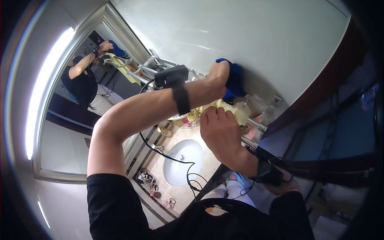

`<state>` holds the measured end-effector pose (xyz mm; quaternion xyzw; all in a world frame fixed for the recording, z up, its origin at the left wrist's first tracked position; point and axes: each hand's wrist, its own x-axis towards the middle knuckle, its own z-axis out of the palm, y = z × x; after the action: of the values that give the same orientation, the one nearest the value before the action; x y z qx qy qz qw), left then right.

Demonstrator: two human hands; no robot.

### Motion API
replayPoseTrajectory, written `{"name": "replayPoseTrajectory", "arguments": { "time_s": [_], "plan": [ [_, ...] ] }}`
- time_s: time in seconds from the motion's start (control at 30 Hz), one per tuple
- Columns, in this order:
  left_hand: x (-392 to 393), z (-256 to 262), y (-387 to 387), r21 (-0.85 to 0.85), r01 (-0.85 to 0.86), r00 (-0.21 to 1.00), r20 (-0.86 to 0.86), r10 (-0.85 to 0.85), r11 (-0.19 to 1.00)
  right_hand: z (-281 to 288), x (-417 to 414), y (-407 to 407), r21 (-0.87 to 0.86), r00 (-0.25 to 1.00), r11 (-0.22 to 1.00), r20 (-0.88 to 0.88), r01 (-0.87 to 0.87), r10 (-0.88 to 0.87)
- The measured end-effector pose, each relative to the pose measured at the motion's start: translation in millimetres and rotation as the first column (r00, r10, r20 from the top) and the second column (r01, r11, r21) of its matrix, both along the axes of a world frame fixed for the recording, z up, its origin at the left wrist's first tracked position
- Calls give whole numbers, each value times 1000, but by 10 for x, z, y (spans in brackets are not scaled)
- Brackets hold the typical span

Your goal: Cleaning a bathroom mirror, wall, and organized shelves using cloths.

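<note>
A blue cloth (235, 78) lies bunched against the pale wall panel, above a metal towel rack (255, 124). My left hand (219, 73) holds this cloth; its fingertips are mostly hidden, and the wall mirror (99, 99) also shows the hand at the cloth. Below it, my right hand (220, 130) is curled with its back to the camera, right beside a yellow towel (240, 113) on the rack. What lies under its fingers is hidden, so I cannot tell if it grips anything. Both wrists wear black straps with devices.
Beneath the arms is a marble counter with a white oval sink (186, 162) and a metal faucet (157, 147). Small items and hair ties (147, 177) lie at the counter's left edge. A black cable (183, 161) hangs across the sink. A soap bottle (165, 131) stands behind the faucet.
</note>
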<state>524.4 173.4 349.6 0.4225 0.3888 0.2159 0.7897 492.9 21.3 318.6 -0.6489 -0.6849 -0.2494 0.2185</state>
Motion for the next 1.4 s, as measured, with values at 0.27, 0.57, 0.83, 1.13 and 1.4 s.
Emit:
{"name": "replayPoseTrajectory", "arguments": {
  "time_s": [0.27, 0.57, 0.83, 1.13, 1.4],
  "plan": [
    [134, 179, -772, 139, 382, 917, 64, -394, 914, -78, -75, -37, -166, 988, 984, -150, -68, 43],
    [30, -69, -1019, 722, 655, 649, -688, -324, -223, -415, -109, -118, -84, 1000, 996, 10, -24, 25],
    [289, -374, -1273, 409, 412, 421, -878, -228, -814, -579, -106, -169, 203, 993, 973, -16, -113, 119],
    [-275, 203, -623, 731, 592, 588, -680, -437, -340, -193, -42, -56, -11, 997, 1000, -76, 24, -25],
    [-258, 44, -353, 454, 888, 379, -805, -456, -65, -92, -22, -114, -81, 999, 996, 1, 44, -44]
  ]
}}
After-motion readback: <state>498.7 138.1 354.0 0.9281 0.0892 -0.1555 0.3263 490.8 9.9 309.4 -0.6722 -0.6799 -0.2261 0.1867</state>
